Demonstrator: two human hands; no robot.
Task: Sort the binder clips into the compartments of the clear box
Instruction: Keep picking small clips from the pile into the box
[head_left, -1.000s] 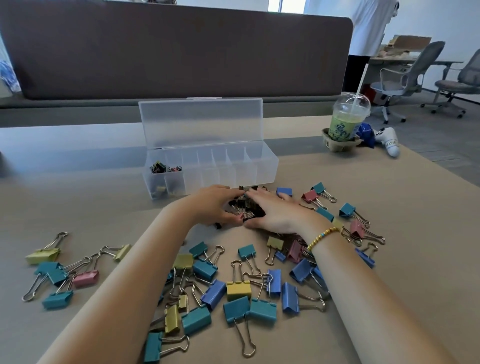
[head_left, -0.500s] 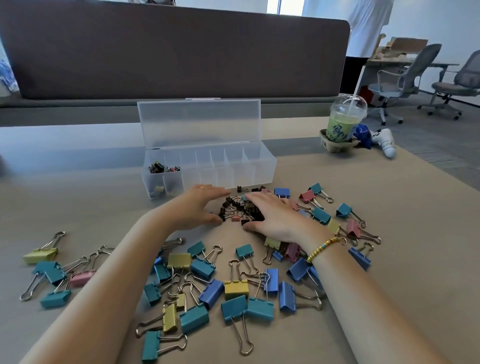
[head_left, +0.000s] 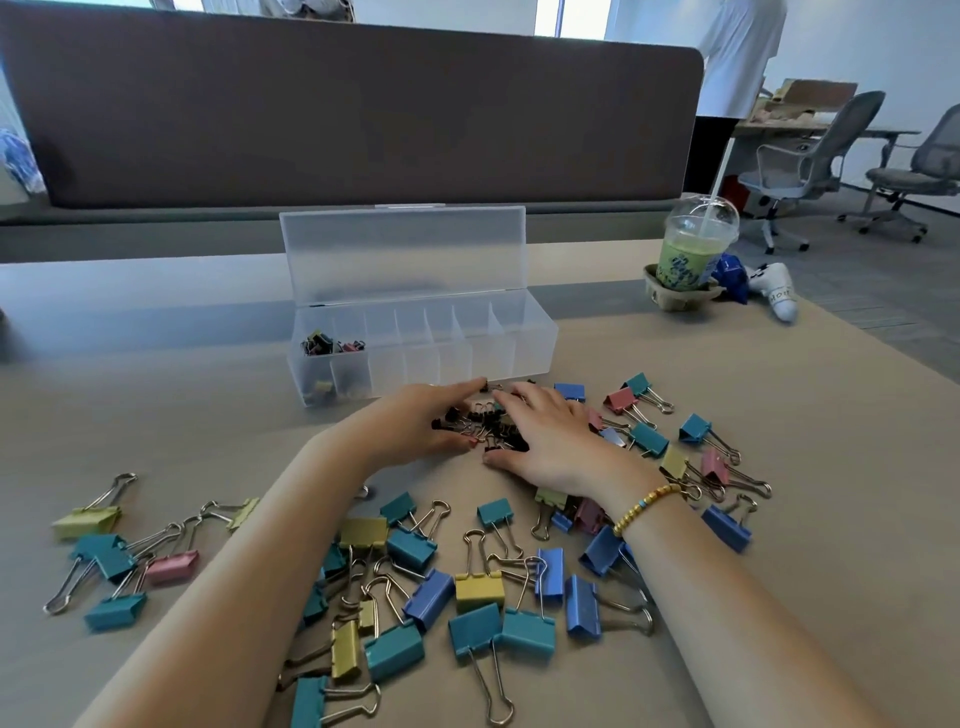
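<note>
So over the last second your two hands have basically opened up around that little heap of small black metal binder clips (head_left: 485, 423) in the middle of the frame. A second ago they were cupped tight together over it; now your left hand (head_left: 421, 423) and right hand (head_left: 545, 439) sit on either side with the pile showing between them. The heap has also slid a touch closer to the clear plastic compartment box with the flipped-up lid (head_left: 524, 332), which sits just above your hands in the frame.

Grip state: both hands look relaxed, fingers mostly straight and resting on or against the clips, not pinching anything that I can see (the left fingertips are partly hidden by the pile, so a single clip tucked under there can't be ruled out).

What it means for the task, as far as I can judge: you've corralled the small blacks into one clump, so the next thing is probably scooping them into a compartment. Only the two leftmost compartments hold any clips right now; the rest look bare.

The big coloured binder clips in teal, blue, yellow and pink (head_left: 478, 592) are all still loose on the tan surface (head_left: 805, 519), spread across the lower half of the frame, so you're early in the job.
</note>
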